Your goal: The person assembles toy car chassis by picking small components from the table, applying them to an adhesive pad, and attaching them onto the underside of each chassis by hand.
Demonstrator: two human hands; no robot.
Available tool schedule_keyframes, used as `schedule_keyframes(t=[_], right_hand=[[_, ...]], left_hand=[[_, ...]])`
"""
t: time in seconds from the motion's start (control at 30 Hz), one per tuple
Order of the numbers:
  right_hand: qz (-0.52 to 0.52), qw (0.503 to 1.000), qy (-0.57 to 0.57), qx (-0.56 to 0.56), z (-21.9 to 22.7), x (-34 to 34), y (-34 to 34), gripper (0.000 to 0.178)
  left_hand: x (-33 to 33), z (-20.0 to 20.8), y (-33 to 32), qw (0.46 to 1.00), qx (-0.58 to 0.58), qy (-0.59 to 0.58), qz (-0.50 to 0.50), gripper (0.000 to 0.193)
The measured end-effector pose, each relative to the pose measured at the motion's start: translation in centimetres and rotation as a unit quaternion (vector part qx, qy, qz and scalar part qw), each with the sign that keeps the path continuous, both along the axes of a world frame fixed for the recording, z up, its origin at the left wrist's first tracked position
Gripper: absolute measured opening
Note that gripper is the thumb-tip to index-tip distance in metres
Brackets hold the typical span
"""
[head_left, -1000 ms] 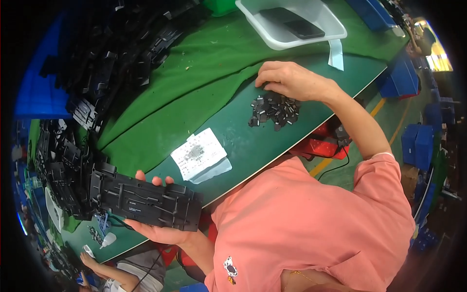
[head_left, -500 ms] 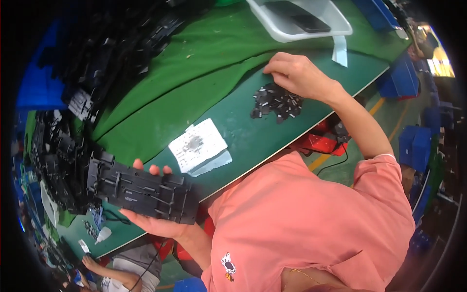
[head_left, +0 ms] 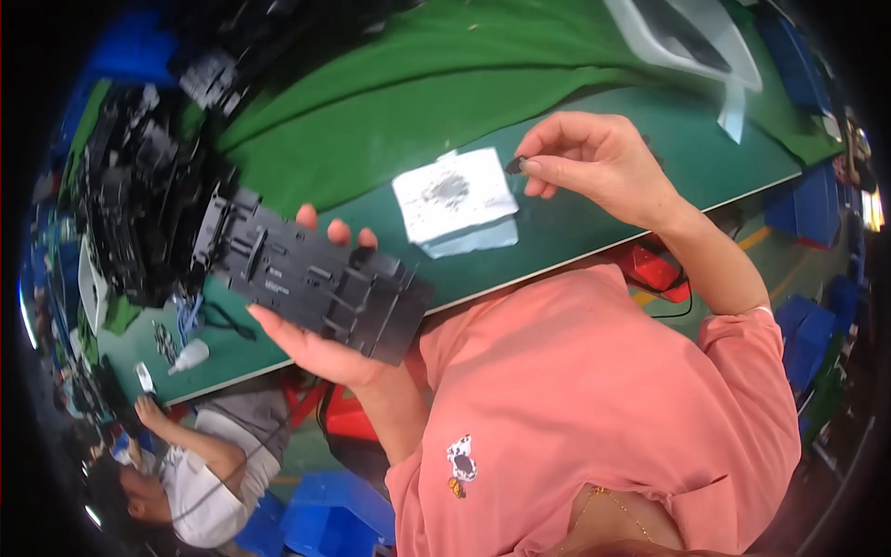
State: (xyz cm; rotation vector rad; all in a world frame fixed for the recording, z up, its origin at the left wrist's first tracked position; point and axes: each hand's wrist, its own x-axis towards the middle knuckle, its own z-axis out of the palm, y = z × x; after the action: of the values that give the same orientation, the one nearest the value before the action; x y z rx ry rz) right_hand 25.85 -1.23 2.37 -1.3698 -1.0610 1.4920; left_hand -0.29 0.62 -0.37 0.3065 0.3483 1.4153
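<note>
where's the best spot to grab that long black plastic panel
Grip the long black plastic panel from beneath at its middle, as the left hand does: palm under the flat back, fingers over the far long edge. Its ribbed face points up, so the underside probably offers the steadier hold.

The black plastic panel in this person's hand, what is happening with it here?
A person in a pink shirt holds a long black plastic panel flat on the left hand, above the edge of a green table. The right hand pinches a small black part between thumb and fingertips, over a white sheet. A pile of similar black parts lies to the left.
</note>
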Motion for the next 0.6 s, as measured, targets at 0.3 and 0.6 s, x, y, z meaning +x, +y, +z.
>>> schedule_keyframes(t=[0.3,0.6], right_hand=[[0.137,0.779,-0.45,0.415,-2.8,-3.7,2.1,0.008],[0.184,0.707,-0.525,0.437,-3.1,-4.9,2.1,0.013]], left_hand=[[-1.5,-0.5,-0.4,1.0,0.003,-0.008,0.027,0.067],[-1.1,-0.9,-0.2,0.999,0.002,-0.015,0.029,0.069]])
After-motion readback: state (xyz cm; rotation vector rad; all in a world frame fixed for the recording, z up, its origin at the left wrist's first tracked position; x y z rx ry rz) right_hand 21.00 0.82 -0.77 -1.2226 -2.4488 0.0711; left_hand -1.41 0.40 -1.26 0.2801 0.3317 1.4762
